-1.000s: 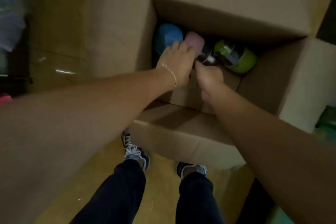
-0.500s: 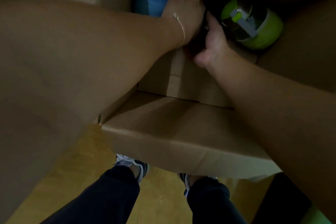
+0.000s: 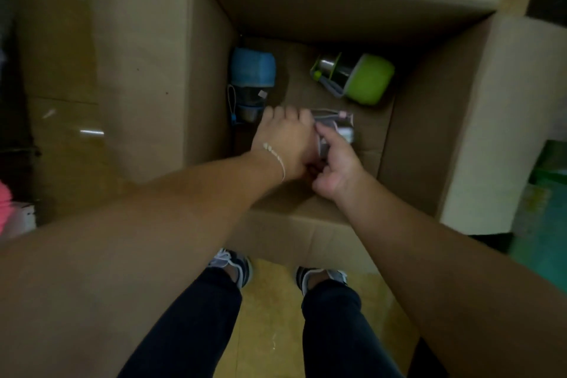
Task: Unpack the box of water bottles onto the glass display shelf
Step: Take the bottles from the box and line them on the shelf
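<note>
An open cardboard box (image 3: 429,120) stands on the floor in front of me. A blue water bottle (image 3: 252,77) lies along its left wall and a green bottle (image 3: 359,78) lies at the back right. Both of my hands are inside the box on a pink bottle (image 3: 337,129), which is mostly hidden beneath them. My left hand (image 3: 285,141) lies over its left side with fingers curled. My right hand (image 3: 336,163) grips it from the right, thumb across the top. A pink cord loop shows at the bottle's far end.
The box's flaps stand open at the left (image 3: 144,70) and right (image 3: 497,132). My shoes (image 3: 233,264) are on the yellow floor just before the box's near wall. Green packaging (image 3: 543,209) sits at the right, something pink (image 3: 4,209) at the left edge.
My head has pulled back from the box, so its whole inside shows. Both hands have drawn the pink bottle toward the near wall, away from the blue and green ones.
</note>
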Available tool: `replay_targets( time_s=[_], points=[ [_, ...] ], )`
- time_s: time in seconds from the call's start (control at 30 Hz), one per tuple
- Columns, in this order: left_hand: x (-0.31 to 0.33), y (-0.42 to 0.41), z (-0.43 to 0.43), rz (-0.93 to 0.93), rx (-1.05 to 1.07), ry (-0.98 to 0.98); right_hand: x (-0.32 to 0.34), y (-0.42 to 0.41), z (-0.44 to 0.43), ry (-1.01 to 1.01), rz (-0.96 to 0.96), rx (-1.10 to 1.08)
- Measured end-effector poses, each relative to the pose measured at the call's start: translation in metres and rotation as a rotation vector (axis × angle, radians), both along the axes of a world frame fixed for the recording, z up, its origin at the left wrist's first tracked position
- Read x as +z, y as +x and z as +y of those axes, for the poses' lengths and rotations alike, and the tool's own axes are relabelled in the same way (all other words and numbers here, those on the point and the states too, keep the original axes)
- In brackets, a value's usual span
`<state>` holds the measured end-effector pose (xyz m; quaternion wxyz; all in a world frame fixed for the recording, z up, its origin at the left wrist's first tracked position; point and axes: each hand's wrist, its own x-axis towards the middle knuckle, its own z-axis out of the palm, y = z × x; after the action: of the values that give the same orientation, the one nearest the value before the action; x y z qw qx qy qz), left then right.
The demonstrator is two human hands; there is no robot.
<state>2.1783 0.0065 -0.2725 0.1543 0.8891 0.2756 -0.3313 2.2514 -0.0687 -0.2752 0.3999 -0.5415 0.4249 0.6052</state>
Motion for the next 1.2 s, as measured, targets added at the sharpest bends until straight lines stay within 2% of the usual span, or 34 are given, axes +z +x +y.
replay_targets(
  time_s=[0.1, 0.33, 0.53, 0.87, 1.2],
  points=[
    [0.036, -0.011, -0.014, 0.017, 0.037, -0.023, 0.031, -0.004, -0.018, 0.000, 0.010, 0.052],
    [0.137, -0.015, -0.022, -0.048, 0.159, -0.077, 0.125, 0.001, -0.032, 0.050, -0.213, 0.176],
    [0.268, -0.004, -0.016, -0.151, 0.250, -0.140, 0.246, 0.029, -0.044, 0.135, -0.333, 0.317],
    [0.462, 0.013, -0.033, -0.415, 0.429, -0.118, 0.450, 0.045, -0.053, 0.270, -0.497, 0.316],
    [0.582, -0.001, -0.033, -0.582, 0.265, -0.093, 0.589, 0.020, -0.060, 0.188, -0.851, 0.257]
  ],
)
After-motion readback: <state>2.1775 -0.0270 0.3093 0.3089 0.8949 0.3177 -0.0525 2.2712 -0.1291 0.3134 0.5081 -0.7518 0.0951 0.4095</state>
